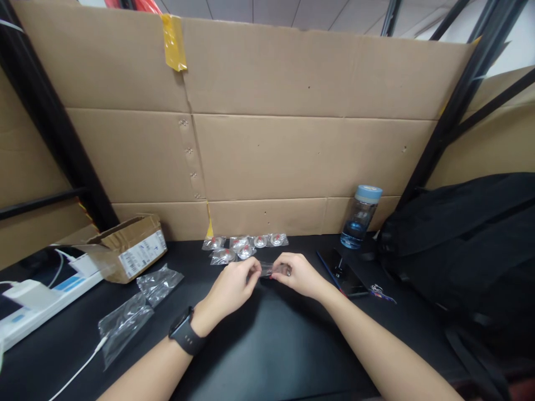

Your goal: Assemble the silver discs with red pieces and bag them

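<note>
Between my two hands a small clear plastic bag [266,269] is stretched over the black table. My left hand [236,283], with a dark watch on its wrist, pinches the bag's left end. At the other end, my right hand [297,274] has its fingers closed on the bag; a small part in the bag is mostly hidden by those fingers. Just beyond my hands lie several round metallic parts with red centres in clear bags [244,252], grouped near the cardboard wall.
Crumpled clear bags [127,317], an opened cardboard box [140,250] and a white power strip [54,298] lie to the left. On the right are a phone [343,273], a keyring [381,293], a blue-lidded water bottle [360,218] and a black backpack [463,250]. A cardboard wall [267,156] rises behind.
</note>
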{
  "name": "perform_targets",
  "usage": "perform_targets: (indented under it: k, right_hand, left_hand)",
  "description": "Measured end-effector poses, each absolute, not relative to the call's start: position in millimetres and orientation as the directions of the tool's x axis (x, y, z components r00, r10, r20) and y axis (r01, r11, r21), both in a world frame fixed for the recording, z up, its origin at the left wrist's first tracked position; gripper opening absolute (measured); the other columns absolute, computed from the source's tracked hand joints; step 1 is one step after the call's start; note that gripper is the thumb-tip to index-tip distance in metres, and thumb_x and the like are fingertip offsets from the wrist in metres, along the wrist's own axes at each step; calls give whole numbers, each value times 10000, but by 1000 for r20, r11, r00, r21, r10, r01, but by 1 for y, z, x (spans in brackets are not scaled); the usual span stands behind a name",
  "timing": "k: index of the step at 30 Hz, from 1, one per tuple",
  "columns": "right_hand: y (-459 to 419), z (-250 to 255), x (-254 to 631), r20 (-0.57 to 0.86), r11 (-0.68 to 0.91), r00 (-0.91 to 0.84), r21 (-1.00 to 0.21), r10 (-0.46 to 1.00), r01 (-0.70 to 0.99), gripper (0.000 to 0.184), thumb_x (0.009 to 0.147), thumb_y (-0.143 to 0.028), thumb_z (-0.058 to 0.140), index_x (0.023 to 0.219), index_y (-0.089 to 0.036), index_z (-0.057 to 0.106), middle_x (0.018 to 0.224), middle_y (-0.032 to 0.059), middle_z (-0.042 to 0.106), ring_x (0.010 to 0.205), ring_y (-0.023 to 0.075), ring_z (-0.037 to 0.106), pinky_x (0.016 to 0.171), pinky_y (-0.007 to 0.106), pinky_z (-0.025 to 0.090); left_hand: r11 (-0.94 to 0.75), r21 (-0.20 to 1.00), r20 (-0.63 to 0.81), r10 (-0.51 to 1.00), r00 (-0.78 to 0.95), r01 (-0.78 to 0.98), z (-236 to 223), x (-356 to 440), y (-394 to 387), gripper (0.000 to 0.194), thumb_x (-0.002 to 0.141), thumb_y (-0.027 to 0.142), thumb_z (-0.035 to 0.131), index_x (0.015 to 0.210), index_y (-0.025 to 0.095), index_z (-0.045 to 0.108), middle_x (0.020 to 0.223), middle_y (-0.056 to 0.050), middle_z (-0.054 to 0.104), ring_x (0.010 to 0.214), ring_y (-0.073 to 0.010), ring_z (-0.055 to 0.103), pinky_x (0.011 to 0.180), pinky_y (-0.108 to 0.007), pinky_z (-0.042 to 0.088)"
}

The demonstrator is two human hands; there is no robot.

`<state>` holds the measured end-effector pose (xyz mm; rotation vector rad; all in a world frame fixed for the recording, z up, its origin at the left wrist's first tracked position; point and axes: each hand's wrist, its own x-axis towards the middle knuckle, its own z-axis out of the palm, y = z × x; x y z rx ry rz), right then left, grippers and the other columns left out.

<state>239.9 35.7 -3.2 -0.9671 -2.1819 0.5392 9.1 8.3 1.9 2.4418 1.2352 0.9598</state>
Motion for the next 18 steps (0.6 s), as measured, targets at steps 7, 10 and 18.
perform_targets:
  k: [7, 10, 18]
  right_hand:
    - [39, -9, 239, 366, 562, -446, -677, 817, 475, 96, 817, -206, 744, 910, -180, 743, 904, 29, 758, 633, 116, 634, 619, 219, 478]
    - [39, -9, 238, 352, 554, -447, -673, 822, 490, 83, 823, -216, 738, 896, -185, 763, 895, 32, 760, 629, 119, 626, 620, 226, 475]
    - [38, -5, 238, 379, 547, -413, -708, 828, 447, 165, 890, -308, 689, 871, -161, 762, 776, 40, 724, 583, 126, 618, 587, 227, 462]
  left_hand:
    - [-607, 500, 454, 791, 410, 618, 3, 9, 9, 107, 967, 202, 482, 935, 236, 578, 853, -15, 707, 772, -191, 668, 752, -274, 473]
    - [-609, 512, 461, 790, 405, 605, 4, 9, 9, 108, 968, 203, 479, 930, 235, 574, 849, -15, 706, 768, -190, 667, 736, -270, 469]
    - [-609, 530, 471, 790, 392, 590, 4, 9, 9, 108, 970, 203, 475, 933, 232, 573, 823, -13, 700, 744, -185, 659, 722, -266, 460]
